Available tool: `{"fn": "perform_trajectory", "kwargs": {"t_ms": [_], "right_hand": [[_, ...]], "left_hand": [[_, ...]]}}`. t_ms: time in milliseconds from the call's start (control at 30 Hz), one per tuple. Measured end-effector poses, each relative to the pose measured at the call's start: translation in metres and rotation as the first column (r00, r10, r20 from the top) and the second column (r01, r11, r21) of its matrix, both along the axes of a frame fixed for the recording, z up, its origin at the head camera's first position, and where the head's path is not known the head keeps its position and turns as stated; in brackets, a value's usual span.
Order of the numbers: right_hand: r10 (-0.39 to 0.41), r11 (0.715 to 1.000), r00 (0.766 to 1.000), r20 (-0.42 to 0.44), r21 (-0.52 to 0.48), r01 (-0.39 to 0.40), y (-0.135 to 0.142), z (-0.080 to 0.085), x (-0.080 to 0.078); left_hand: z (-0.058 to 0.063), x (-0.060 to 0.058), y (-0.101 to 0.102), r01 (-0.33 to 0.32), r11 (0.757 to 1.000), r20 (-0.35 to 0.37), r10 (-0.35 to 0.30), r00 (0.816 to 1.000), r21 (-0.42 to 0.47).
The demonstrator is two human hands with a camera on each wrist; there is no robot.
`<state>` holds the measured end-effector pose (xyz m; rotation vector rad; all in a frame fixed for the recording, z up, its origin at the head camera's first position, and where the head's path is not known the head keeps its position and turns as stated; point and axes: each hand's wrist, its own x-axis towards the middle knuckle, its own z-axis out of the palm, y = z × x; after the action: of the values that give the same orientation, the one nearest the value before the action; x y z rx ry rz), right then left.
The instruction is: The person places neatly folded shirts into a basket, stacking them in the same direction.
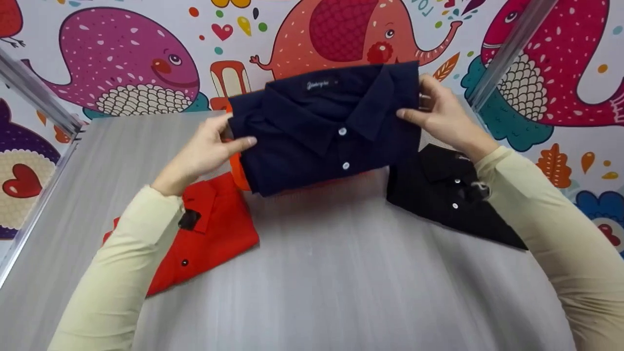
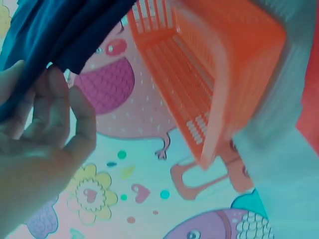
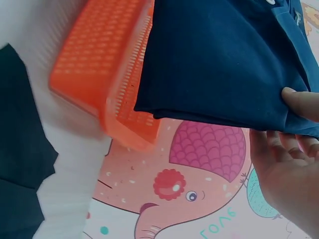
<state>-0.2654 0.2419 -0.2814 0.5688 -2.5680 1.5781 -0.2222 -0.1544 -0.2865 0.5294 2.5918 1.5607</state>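
A folded navy shirt (image 1: 302, 146) with a collar and white buttons is held up between both hands, collar edge at the top. My left hand (image 1: 207, 146) grips its left side, thumb on the front and fingers behind. On the other side my right hand (image 1: 443, 114) pinches the edge the same way, as the right wrist view also shows with the shirt (image 3: 219, 64) spread flat above the fingers. Behind the shirt stands an orange plastic basket (image 2: 249, 64), mostly hidden in the head view; its inside shows in the left wrist view.
A folded red shirt (image 1: 219, 234) lies on the grey table (image 1: 312, 292) at the left, partly under the left forearm. A folded black shirt (image 1: 434, 195) lies at the right, near the right forearm. A wall with cartoon animals (image 1: 131, 58) rises behind the table, with metal posts at its sides.
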Motion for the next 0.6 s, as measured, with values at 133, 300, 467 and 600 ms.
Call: {"fn": "perform_trajectory", "kwargs": {"t_ms": [133, 300, 467, 600], "right_hand": [[0.001, 1.000, 1.000, -0.004, 0.016, -0.001, -0.008, 0.006, -0.012], [-0.024, 0.997, 0.999, 0.029, 0.070, 0.022, -0.020, 0.006, -0.029], [-0.055, 0.981, 0.995, 0.080, 0.188, 0.039, -0.027, 0.001, -0.046], [-0.062, 0.958, 0.994, 0.092, 0.284, 0.034, -0.032, -0.002, -0.057]], "left_hand": [[0.006, -0.013, -0.004, -0.034, 0.999, -0.004, 0.034, 0.999, 0.020], [0.002, -0.033, -0.006, -0.106, 0.993, 0.008, 0.107, 0.994, -0.047], [-0.002, -0.048, -0.006, -0.122, 0.986, 0.065, 0.130, 0.989, -0.109], [-0.006, -0.055, -0.006, -0.117, 0.978, 0.105, 0.137, 0.985, -0.173]]}}
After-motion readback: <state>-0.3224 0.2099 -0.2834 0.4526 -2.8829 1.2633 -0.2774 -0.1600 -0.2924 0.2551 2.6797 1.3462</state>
